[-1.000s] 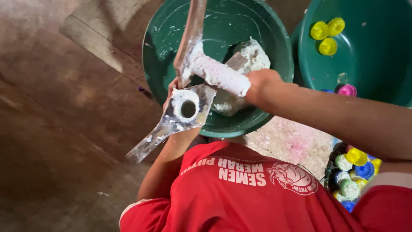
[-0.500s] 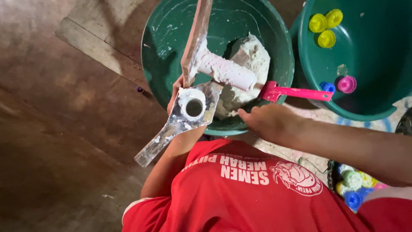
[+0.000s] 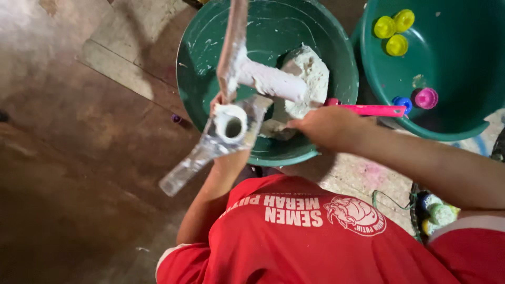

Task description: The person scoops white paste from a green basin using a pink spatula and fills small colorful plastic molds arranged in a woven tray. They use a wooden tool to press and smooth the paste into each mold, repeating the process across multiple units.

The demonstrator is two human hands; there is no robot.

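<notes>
Beside plaster basin [image 3: 326,47]: second basin [image 3: 473,79], coloured caps [image 3: 397,44].

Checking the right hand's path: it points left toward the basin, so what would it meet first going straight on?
Probably the white lump in the green basin; the right hand, gripping a pink tool, sits over the rim. Depth is unclear.

floor [image 3: 68,173]: dark brown, worn, bare | pale patch [image 3: 137,47] upper left | light: dim, brighter toward top
</notes>
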